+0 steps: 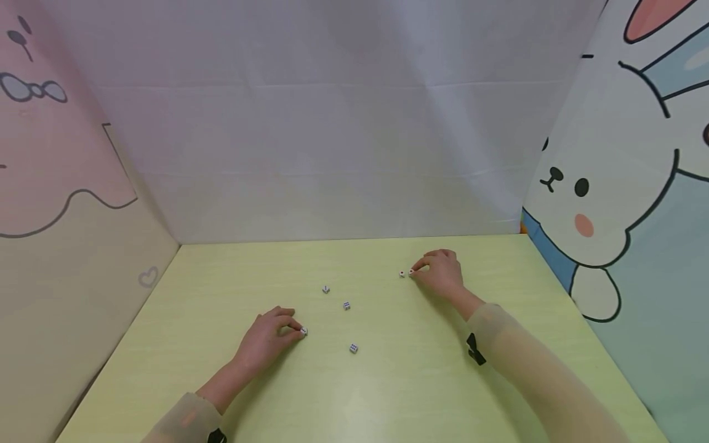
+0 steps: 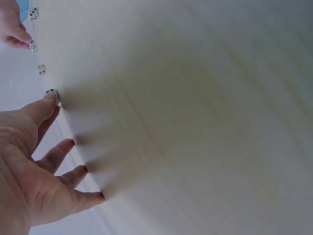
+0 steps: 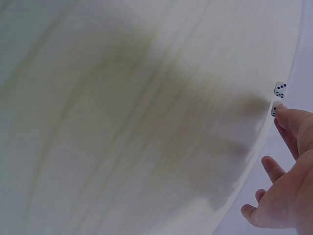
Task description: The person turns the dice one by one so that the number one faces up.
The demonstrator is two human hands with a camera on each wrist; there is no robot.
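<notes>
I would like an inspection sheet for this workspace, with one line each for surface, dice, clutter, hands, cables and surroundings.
Surface: yellow tabletop, faint grain.
Dice: six; three loose dice lie apart near the middle, and a far die sits beside the right-hand die.
Clutter: nothing seen.
Hands: left hand pinches the left-hand die; right hand pinches its own.
Cables: nothing seen.
Surroundings: creased pale backdrop; cartoon-printed left panel and right panel.

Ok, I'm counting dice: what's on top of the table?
The table carries four loose dice; the left hand pinches a fifth die, the right hand a sixth die. The loose dice's undersides are covered.
</notes>
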